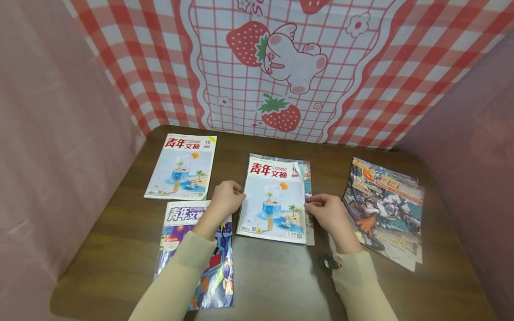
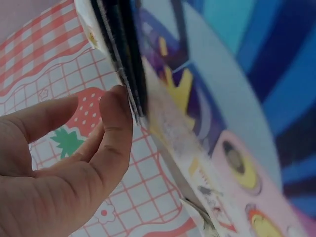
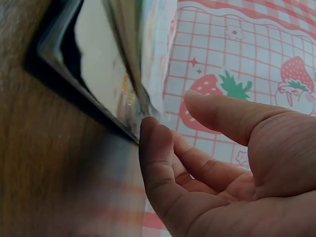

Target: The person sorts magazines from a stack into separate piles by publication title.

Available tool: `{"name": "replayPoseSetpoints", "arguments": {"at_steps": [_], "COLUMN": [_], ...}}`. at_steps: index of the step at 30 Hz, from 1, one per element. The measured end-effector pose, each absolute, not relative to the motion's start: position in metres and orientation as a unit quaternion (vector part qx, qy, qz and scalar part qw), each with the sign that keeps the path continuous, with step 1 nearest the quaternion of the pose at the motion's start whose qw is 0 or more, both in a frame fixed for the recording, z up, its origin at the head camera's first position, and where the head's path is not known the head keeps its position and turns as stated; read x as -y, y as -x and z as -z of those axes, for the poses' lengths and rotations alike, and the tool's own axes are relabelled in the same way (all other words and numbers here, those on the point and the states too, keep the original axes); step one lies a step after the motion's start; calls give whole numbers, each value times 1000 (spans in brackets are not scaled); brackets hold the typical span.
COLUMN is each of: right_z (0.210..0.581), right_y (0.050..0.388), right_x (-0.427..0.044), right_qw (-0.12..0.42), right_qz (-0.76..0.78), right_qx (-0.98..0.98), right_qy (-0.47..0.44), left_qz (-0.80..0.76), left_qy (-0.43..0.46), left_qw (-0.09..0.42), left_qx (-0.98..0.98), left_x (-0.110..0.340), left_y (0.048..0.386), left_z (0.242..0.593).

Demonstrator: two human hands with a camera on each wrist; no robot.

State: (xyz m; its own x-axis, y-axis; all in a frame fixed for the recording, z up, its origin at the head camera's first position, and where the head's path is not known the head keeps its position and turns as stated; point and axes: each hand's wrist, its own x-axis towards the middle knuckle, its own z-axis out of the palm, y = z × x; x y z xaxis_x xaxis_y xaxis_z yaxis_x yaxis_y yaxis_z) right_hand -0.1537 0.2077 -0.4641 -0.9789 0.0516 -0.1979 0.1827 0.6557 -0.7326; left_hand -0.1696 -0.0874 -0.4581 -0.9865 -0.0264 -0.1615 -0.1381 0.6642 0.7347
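Note:
In the head view a white magazine (image 1: 261,214) with an iced-drink beach picture lies mid-table on top of another magazine (image 1: 308,223), which shows along its right side and top. My left hand (image 1: 228,196) is at the white magazine's left edge, fingers bent. At the right edge is my right hand (image 1: 327,211). The left wrist view shows the left hand (image 2: 74,153) with fingertips against dark page edges (image 2: 121,54), the thumb held apart. In the right wrist view, fingertips of the right hand (image 3: 212,158) touch a magazine's edge (image 3: 98,98); its thumb stands away.
A matching white magazine (image 1: 182,167) lies at back left. Below it is a purple magazine (image 1: 218,285), partly under my left forearm. Overlapping comic-style magazines (image 1: 381,205) lie on the right of the brown table (image 1: 265,281). A strawberry-patterned cloth (image 1: 257,102) hangs behind.

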Motion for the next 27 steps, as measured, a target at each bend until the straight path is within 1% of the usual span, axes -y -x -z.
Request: {"name": "replayPoseSetpoints", "arguments": {"at_steps": [8, 13, 22, 27], "right_z": [466, 465, 468, 469], "right_y": [162, 165, 163, 163], "right_x": [-203, -198, -190, -189], "right_qw": [113, 124, 110, 108], "right_qz": [387, 375, 370, 367], "right_qx": [-911, -914, -919, -921], "right_qy": [-86, -87, -80, -75], "left_qz": [-363, -354, -349, -369], "left_qy": [39, 36, 49, 63], "left_qw": [113, 125, 150, 137], "left_qx": [-924, -926, -924, -917], "left_x": [84, 83, 87, 87], "left_y": [176, 177, 179, 179], "left_z": [460, 459, 461, 461]}}
